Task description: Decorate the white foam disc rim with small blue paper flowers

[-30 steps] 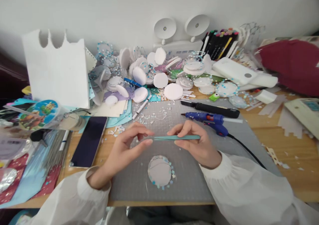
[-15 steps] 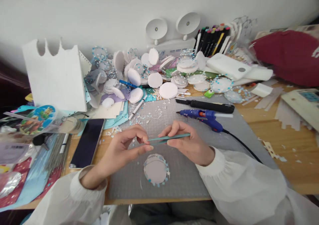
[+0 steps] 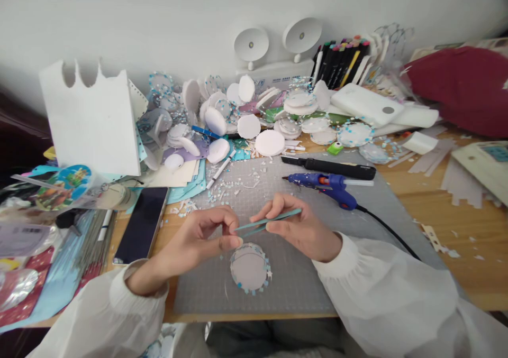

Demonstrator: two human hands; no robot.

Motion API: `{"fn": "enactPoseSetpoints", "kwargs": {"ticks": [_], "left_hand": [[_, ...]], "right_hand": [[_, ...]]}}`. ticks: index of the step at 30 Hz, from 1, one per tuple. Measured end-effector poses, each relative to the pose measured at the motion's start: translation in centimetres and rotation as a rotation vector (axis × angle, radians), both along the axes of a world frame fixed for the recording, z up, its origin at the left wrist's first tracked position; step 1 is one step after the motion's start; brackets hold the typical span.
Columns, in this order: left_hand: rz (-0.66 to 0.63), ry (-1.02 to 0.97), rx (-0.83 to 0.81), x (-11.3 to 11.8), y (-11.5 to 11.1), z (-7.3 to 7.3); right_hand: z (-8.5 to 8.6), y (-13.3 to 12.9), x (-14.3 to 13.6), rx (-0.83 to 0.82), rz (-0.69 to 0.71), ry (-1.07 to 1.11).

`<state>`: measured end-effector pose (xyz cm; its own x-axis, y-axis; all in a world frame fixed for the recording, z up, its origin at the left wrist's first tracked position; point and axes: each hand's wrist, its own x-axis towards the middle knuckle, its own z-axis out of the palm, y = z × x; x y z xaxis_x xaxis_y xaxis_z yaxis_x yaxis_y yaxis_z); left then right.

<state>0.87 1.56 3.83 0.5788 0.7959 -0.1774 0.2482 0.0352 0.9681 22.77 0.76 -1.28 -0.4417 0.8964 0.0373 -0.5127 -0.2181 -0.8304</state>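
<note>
Your right hand (image 3: 297,228) has its grip clamped on slim, smooth-looking teal tweezers (image 3: 251,224), whose two straight, narrow legs spread apart toward your left hand (image 3: 206,233). Your left thumb and curled forefinger come close around the tips; whether that grip is clamped on anything, I cannot tell.

Taking the flat, round, pale grey-white disc (image 3: 249,269) as the clock's centre, you hold the tweezers at 12 to 1 o'clock, with your left hand at 10 and your right at 2. The disc lies on the flat grey gridded cutting mat (image 3: 293,289), its plain middle ringed by small blue and white pieces; a fine curved line crosses its upper part, and a pale star shape sits at 3 o'clock on the rim.

At 1 o'clock lie a glossy blue glue gun (image 3: 317,181) with a translucent stick and, just beyond it, a long black tool (image 3: 337,168). At 12, farther off, thick white rounds (image 3: 270,143) are heaped among beaded-looking blue and white loops. At 10, a dark, glossy rectangular phone (image 3: 141,226) rests on the grained wooden surface (image 3: 416,194).
</note>
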Motion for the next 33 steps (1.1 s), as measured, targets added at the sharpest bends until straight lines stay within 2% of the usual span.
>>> {"fn": "enactPoseSetpoints", "kwargs": {"ticks": [4,9,11,15,20,26,29,33], "left_hand": [[-0.024,-0.014,-0.059,0.0,0.0,0.4],[-0.036,-0.058,-0.049,-0.7,0.0,0.6],[0.010,-0.040,-0.005,-1.2,0.0,0.4],[0.098,-0.002,0.113,-1.7,0.0,0.0],[0.226,0.045,0.249,-2.5,0.1,-0.1],[0.558,0.270,0.342,-5.2,1.0,0.1],[0.633,0.340,0.368,-6.5,1.5,0.5],[0.665,0.419,0.424,-7.5,1.7,1.1]], "right_hand": [[0.2,0.1,-0.1,-0.054,-0.016,0.015],[0.0,0.6,0.2,-0.210,-0.136,0.145],[-0.1,0.7,0.2,-0.222,-0.047,0.162],[-0.2,0.7,0.2,-0.155,0.252,0.140],[-0.2,0.6,0.6,-0.071,0.442,0.148],[-0.3,0.6,0.6,-0.044,0.477,0.109],[-0.3,0.6,0.4,-0.042,0.483,0.099],[-0.5,0.6,0.5,-0.076,0.465,0.137]]}}
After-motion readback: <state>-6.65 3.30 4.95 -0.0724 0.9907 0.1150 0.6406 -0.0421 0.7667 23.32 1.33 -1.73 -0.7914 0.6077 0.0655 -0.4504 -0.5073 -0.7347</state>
